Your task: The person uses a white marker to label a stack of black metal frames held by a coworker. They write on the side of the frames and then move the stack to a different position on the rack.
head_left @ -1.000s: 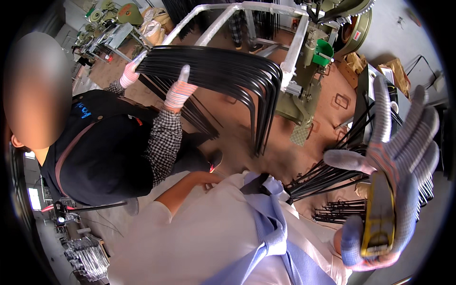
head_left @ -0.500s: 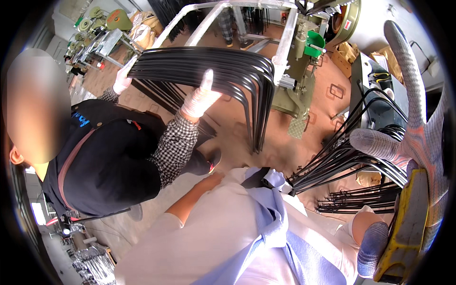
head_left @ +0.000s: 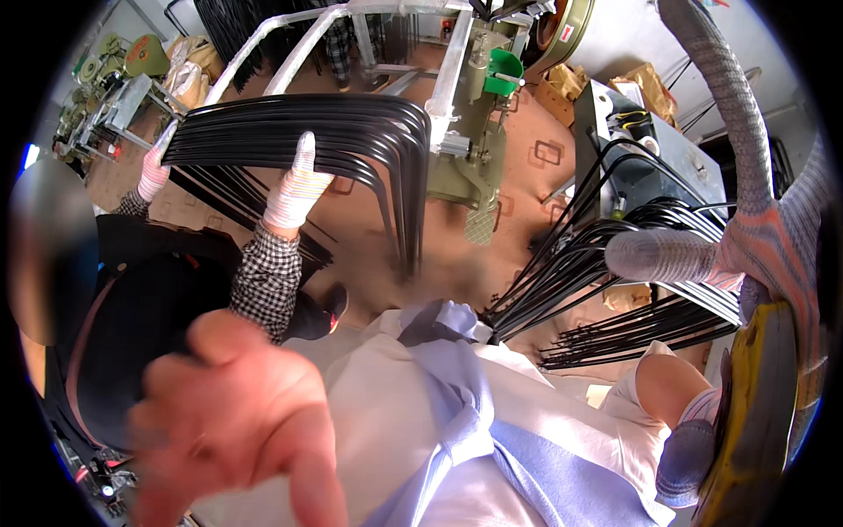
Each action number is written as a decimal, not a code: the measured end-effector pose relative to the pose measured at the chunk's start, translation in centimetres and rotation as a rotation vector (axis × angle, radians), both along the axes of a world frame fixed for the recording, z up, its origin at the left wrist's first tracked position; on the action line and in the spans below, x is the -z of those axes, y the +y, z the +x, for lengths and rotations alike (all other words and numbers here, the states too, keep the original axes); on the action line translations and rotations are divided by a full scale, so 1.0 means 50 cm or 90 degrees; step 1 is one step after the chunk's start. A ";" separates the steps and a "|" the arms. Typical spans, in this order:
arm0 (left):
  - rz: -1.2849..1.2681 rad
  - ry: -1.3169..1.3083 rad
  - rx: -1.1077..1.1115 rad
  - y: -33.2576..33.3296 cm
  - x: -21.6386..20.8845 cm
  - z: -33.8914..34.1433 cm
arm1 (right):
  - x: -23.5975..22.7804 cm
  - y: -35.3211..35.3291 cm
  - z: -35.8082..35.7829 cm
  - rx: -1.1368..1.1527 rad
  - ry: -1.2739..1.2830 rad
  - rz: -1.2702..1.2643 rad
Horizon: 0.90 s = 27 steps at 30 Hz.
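Note:
My bare left hand is raised close in front of my white clothing at the lower left. Motion blur smears its fingers, and nothing can be made out in it. At the right edge, my gloved right hand shows large, thumb and upper fingers stretched wide apart. A worn yellow-and-grey bar-shaped thing crosses in front of its lower part; no fingers visibly wrap round it. Nearby, a co-worker's gloved hands hold up a thick bundle of bent black rods at the left.
More bent black rods fan out on the right beside a grey metal cabinet. A pale metal frame and a green machine with a green bin stand ahead. The co-worker's dark clothing fills the left.
My left hand has come up from beside my clothing into the lower left foreground. The view has shifted, so the co-worker and the rods appear farther left. My right hand stays spread.

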<state>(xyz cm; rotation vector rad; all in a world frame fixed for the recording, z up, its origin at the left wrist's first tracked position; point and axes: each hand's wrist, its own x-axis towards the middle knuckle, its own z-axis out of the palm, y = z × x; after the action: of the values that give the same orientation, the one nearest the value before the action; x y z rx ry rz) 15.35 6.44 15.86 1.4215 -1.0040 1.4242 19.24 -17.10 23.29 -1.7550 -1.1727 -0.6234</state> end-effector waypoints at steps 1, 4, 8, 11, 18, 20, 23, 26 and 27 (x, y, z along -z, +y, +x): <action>-0.007 -0.044 0.001 -0.009 -0.025 0.004 | -0.001 -0.002 -0.004 0.000 -0.001 -0.004; -0.029 -0.115 0.000 -0.026 -0.072 0.005 | -0.013 0.002 -0.012 -0.002 -0.013 -0.010; -0.057 -0.154 -0.015 -0.022 -0.097 -0.009 | -0.026 0.015 -0.020 -0.003 -0.019 -0.018; -0.069 -0.170 0.004 -0.023 -0.114 -0.010 | -0.038 0.012 -0.020 0.028 -0.005 0.006; -0.283 -0.054 0.048 -0.012 -0.108 0.001 | 0.066 0.020 0.041 0.056 0.363 0.395; -0.366 0.218 0.113 -0.047 -0.034 0.071 | 0.148 -0.023 0.099 -0.101 0.524 0.628; -0.176 0.672 0.163 -0.082 0.094 0.151 | 0.234 -0.033 0.155 -0.339 0.773 0.905; -0.166 0.911 0.223 -0.106 0.211 0.174 | 0.305 -0.019 0.201 -0.432 0.869 1.061; -0.198 0.968 0.238 -0.102 0.233 0.179 | 0.317 -0.002 0.213 -0.460 0.898 1.100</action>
<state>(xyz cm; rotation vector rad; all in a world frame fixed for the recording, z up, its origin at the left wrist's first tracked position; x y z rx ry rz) 24.29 1.35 4.21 1.4414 -0.0056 -0.0140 29.90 -17.18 7.46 0.0537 0.0741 0.2051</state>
